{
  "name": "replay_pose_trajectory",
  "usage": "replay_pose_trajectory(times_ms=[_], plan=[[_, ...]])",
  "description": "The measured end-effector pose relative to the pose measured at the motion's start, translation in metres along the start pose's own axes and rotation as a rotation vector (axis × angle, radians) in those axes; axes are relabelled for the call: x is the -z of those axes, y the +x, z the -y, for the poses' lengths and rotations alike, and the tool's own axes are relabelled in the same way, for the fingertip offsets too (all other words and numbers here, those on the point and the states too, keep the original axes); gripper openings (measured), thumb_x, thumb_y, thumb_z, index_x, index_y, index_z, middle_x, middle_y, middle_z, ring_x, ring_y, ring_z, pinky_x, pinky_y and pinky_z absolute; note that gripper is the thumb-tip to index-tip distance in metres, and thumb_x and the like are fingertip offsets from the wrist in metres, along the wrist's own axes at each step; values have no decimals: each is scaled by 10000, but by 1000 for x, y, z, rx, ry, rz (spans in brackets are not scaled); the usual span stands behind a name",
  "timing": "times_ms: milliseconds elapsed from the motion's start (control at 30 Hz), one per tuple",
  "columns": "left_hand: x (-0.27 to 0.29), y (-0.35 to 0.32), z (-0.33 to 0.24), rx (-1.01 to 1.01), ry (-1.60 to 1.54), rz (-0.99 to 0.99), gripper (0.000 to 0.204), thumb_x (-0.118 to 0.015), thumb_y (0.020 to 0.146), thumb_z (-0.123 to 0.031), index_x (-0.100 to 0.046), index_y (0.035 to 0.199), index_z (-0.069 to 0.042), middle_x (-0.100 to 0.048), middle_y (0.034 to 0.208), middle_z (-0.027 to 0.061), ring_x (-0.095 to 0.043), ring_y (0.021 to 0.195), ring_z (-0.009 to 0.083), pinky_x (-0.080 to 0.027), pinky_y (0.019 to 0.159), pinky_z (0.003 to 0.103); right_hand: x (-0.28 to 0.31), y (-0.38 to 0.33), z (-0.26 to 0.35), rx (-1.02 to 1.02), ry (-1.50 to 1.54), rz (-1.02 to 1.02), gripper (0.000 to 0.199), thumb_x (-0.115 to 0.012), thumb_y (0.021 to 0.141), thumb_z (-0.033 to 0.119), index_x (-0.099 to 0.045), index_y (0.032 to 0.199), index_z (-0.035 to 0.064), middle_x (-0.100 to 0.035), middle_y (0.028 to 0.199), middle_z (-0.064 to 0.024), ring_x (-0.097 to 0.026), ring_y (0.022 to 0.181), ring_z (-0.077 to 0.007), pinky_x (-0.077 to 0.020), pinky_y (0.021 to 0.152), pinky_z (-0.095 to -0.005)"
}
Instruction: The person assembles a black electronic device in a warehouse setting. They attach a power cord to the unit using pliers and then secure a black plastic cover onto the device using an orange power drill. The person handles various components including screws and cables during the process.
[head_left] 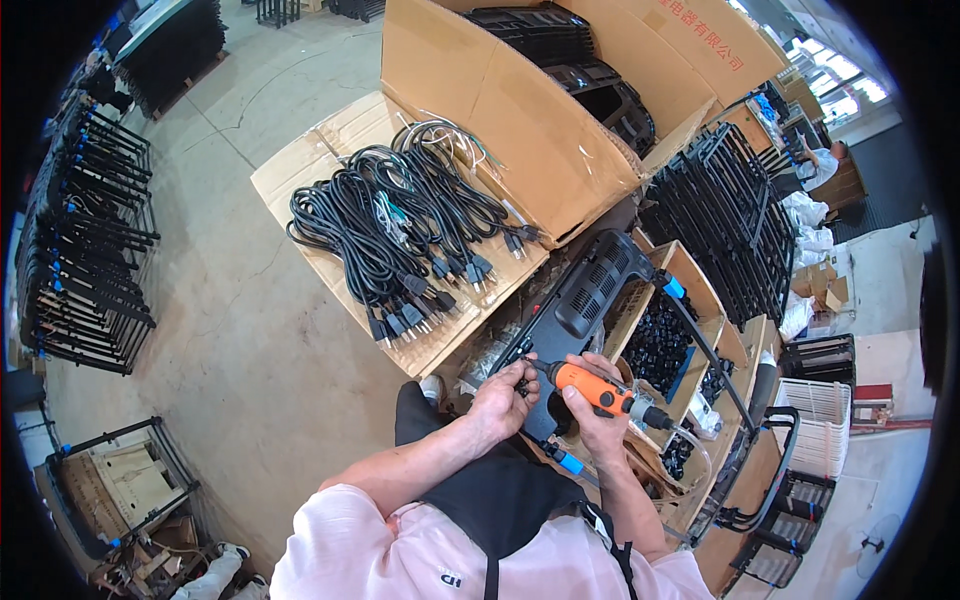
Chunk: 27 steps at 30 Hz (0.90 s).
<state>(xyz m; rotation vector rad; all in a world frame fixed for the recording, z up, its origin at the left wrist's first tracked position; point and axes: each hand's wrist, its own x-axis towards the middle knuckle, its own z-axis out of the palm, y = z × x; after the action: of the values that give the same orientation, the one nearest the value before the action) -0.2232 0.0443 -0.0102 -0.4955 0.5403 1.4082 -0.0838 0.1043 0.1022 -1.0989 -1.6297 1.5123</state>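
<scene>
My right hand (592,412) grips an orange powered screwdriver (597,390) with its tip pointing left onto a black plastic panel (588,292) that has a vent grille. My left hand (503,395) rests on the near end of that panel, fingers curled around small black parts right at the driver's tip. The panel lies tilted across my lap and the edge of a wooden parts box (690,290).
Bundled black power cords (400,225) lie on flattened cardboard to the left. A big open carton (520,120) holds more black panels. Wooden compartments with small black parts (657,345) sit to the right, beside stacked black metal frames (725,215). More frame racks (90,240) stand far left.
</scene>
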Motion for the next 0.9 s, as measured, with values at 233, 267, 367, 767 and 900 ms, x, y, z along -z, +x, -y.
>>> replay_pose_trajectory(times_ms=[233, 267, 367, 767, 900], plan=[[3, 0, -3, 4, 30, 27, 300, -455, 1171, -238, -635, 1308, -42, -612, 942, 3, -566, 828, 143, -518, 753, 297, -8, 11, 9, -19, -63, 56, 539, -775, 930, -6, -554, 1421, -20, -684, 1381, -178, -669, 1268, -243, -522, 1127, -385], [4, 0, -3, 3, 29, 33, 300, -454, 1171, -233, -637, 1308, -38, -614, 941, 4, -567, 827, 144, -521, 754, 300, -12, 13, 14, -27, -63, 63, 521, -779, 926, -4, -571, 1404, -18, -685, 1379, -178, -673, 1260, -241, -526, 1120, -381], [17, 7, 0, 40, 105, 69, 303, -446, 1164, -203, -635, 1323, -29, -664, 1042, 31, -632, 921, 168, -565, 818, 332, -15, 19, 7, -9, -108, 128, 466, -789, 913, -1, -620, 1347, -14, -688, 1373, -180, -679, 1244, -233, -534, 1103, -372], [-10, -18, -5, 145, 268, 50, 319, -382, 1171, -191, -604, 1289, 6, -686, 1141, 133, -719, 1019, 239, -652, 910, 391, -27, 29, 14, -7, -282, 204, 479, -794, 903, 12, -621, 1350, -4, -689, 1368, -162, -674, 1204, -201, -540, 1067, -358], [-9, -11, -8, 202, 325, 34, 309, -406, 1169, -186, -596, 1286, 28, -664, 1187, 154, -706, 1083, 279, -636, 960, 418, -15, 10, 41, -18, -61, -5, 590, -809, 923, 43, -548, 1450, 0, -703, 1358, -155, -677, 1239, -222, -530, 1099, -367]])
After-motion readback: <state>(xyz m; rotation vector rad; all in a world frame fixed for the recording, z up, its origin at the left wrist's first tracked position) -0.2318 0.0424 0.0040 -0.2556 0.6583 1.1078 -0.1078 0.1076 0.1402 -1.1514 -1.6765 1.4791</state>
